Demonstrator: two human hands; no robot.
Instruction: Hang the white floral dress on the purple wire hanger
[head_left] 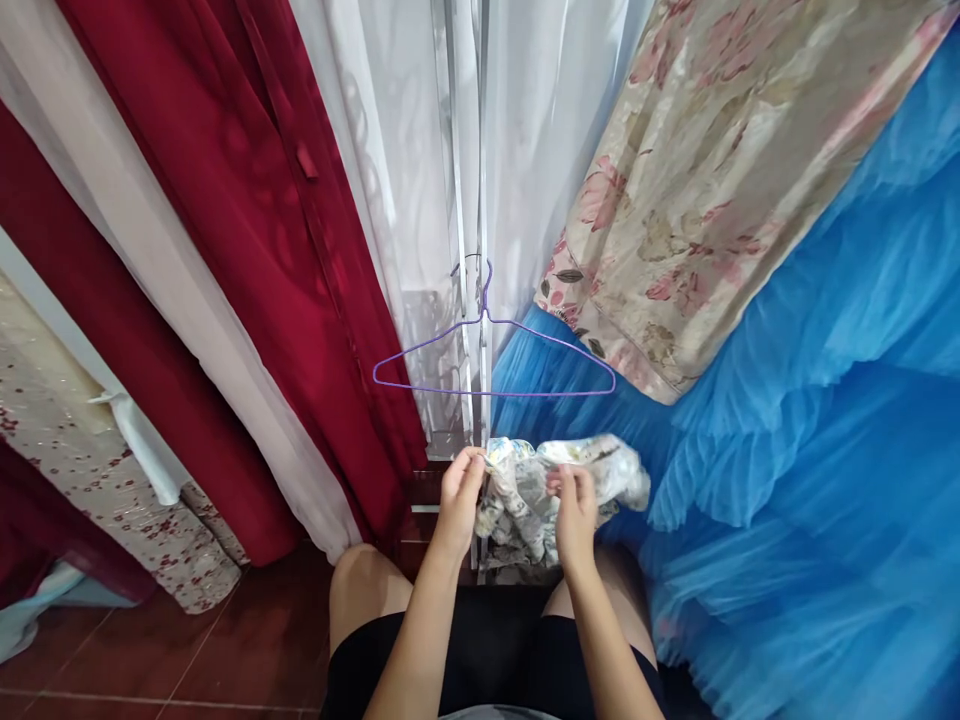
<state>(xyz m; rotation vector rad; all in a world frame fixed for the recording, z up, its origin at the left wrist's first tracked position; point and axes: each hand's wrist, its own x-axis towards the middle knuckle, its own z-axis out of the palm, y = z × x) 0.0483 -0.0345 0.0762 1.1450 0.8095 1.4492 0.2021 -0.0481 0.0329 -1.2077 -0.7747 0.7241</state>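
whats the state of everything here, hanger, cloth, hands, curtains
purple wire hanger: hanging by its hook, nothing on it
printed cloth: bunched up, held in both hands
left hand: fingers pinched on the cloth's top edge
right hand: fingers pinched on the cloth
red curtain: hanging loose, in folds
white sheer curtain: hanging straight down
blue tulle: draped in ruffled layers

We are looking into soft daylight filtering through the white sheer curtain (420, 150), which is glowing almost washed out. Patterned shadows are mottling the red curtain (247, 200). Our left hand (461, 495), right hand (574, 510) and the printed cloth (615, 475) are showing sharp and evenly lit. Wide-angle distortion is bending the frame edges, and the floor (225, 640) is lying dimmer.
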